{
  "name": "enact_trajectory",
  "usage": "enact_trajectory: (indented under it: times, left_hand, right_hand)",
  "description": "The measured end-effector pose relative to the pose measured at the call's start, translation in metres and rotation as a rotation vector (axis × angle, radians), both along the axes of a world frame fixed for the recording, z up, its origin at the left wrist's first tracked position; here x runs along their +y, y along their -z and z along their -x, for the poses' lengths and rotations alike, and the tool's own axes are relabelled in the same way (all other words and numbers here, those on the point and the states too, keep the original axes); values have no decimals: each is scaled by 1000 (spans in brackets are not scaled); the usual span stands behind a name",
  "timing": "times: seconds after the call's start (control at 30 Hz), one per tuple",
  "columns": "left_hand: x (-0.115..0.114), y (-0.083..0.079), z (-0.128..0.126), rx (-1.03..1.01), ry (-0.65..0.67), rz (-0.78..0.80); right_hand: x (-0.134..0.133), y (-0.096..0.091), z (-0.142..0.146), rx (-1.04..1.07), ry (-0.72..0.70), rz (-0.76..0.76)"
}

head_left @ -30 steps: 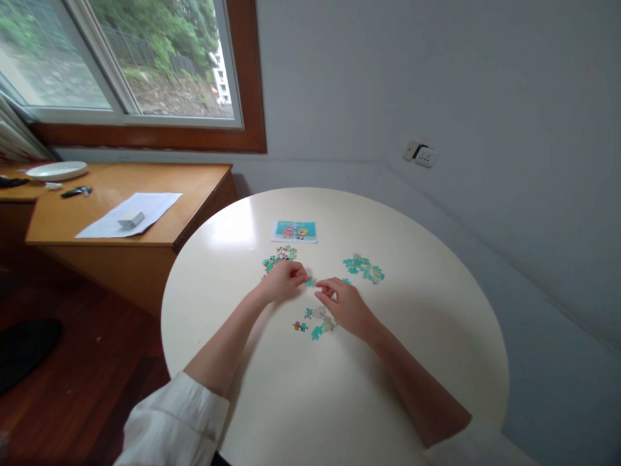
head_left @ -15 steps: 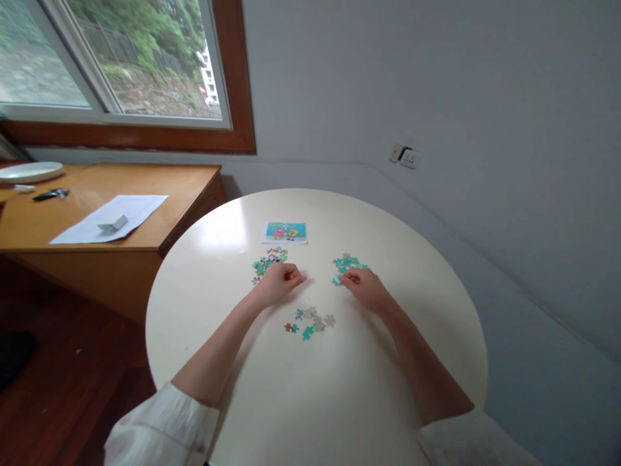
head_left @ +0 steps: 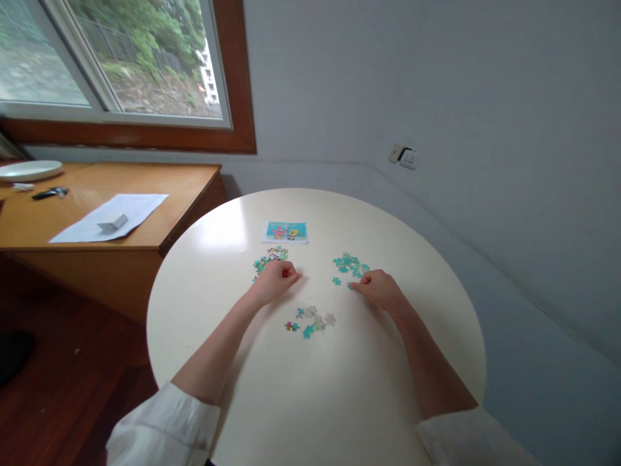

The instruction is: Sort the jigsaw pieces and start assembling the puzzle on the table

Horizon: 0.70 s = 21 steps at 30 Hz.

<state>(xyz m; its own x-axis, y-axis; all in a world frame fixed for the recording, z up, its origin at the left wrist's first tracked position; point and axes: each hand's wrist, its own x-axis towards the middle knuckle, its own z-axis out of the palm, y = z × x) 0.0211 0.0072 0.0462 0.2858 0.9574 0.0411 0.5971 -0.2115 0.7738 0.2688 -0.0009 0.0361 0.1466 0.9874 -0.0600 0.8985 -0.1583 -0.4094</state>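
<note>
Your right hand [head_left: 382,287] holds a narrow pinch on a teal piece [head_left: 350,285] at the table surface; fingertip contact suits something so thin and flat, and appears chosen to leave its neighbours undisturbed. Your left hand [head_left: 276,279] is curled with fingertips drawn together; you show no piece there, though I cannot tell whether one is hidden. Both wrists sit low, backs of the hands upward, and your forearms angle inward from each side, leaving the space between them unobstructed to view.

Just beyond the right fingers, a loose teal piece [head_left: 336,281] lies apart from the teal cluster [head_left: 347,262]. Your left hand partly covers the mixed-colour pile [head_left: 266,260]; the separation suggests sorting by colour. Nearer you, between the forearms, lies a small group [head_left: 313,320], some pieces pale, probably face down. Farther out, the picture card [head_left: 286,232] lies flat on the round table [head_left: 291,401], presumably for reference
</note>
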Motion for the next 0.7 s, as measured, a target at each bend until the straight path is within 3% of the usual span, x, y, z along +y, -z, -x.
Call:
enact_trajectory:
  times: [0.13, 0.27, 0.33, 0.4, 0.53, 0.7]
  left_hand:
    - [2, -2, 2, -12, -100, 3]
    - [3, -4, 4, -24, -143, -12]
    - [3, -4, 4, -27, -141, -16]
    - [3, -4, 4, -29, -138, -11]
    - [3, -3, 3, -23, -129, -7]
    - [2, -3, 3, -8, -113, 8]
  right_hand:
    - [-6, 0, 19, 219, -228, -172]
    - [-22, -2, 47, 449, -674, -150]
    - [-28, 0, 56, 468, -782, -99]
    - [-29, 4, 61, 456, -824, -73]
    - [-27, 12, 62, 463, -779, -81]
    - [-28, 9, 59, 454, -756, -72]
